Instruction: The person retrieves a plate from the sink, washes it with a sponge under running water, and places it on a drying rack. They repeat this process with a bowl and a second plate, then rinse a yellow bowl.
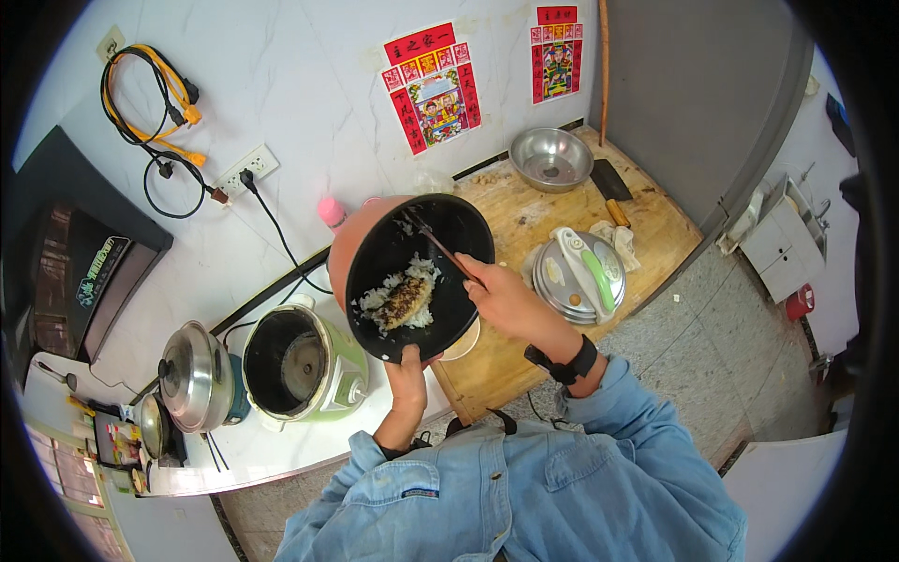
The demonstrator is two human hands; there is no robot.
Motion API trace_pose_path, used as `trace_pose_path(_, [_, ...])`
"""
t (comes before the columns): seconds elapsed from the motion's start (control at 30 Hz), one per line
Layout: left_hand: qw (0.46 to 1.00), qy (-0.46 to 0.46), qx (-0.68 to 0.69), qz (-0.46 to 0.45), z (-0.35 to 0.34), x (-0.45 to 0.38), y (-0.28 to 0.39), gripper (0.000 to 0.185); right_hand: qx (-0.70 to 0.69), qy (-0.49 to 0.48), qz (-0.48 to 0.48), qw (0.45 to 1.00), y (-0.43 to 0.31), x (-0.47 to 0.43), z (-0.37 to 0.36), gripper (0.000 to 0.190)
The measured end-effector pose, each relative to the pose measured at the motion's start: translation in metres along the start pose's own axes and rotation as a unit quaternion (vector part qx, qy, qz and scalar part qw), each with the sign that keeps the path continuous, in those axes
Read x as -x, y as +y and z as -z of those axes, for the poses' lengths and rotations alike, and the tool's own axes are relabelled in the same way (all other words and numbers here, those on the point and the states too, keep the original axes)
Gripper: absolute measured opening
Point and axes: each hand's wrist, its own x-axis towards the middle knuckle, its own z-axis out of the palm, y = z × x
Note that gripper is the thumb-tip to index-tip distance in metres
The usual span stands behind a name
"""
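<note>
My left hand (409,379) grips the near rim of a rice cooker's inner pot (463,232), which is tilted so its black inside shows. My right hand (502,291) is shut on a reddish-brown stick-like utensil (449,254), probably chopsticks, whose far end reaches into the pot. White rice (421,270) and a browned, crusted lump (407,302) lie inside on the pot's lower part. A few grains stick to its wall. Below and left of the pot stands the green and white rice cooker body (340,372) with its empty cavity open. Part of a pale round bowl or plate (463,342) shows behind the pot.
On the wooden board (513,379) are a cooker lid (579,277) with a green handle, a cleaver (612,181), a cloth (625,246) and a steel basin (551,160). A lidded pot (197,376) stands at left. A black power cord (277,228) hangs from the wall socket.
</note>
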Motion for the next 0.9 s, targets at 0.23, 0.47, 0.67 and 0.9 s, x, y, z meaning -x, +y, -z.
trace_pose_path(0.23, [0.999,0.023,-0.016,-0.022,0.009,-0.007,0.003,0.039,0.049,-0.220,0.023,0.974,-0.038,0.009,0.024,0.041])
trace_pose_path(0.47, [1.000,0.009,-0.019,-0.006,0.004,-0.007,0.005,0.037,0.137,-0.010,0.034,0.990,-0.024,0.007,0.023,0.042])
trace_pose_path(0.67, [0.999,0.042,0.012,0.006,0.005,-0.013,0.022,0.037,0.084,-0.115,0.039,0.989,-0.007,0.021,0.019,0.040])
trace_pose_path(0.9, [0.997,-0.044,0.044,0.047,0.020,-0.025,0.023,0.042,0.070,-0.005,0.041,0.997,-0.036,-0.014,-0.008,0.038])
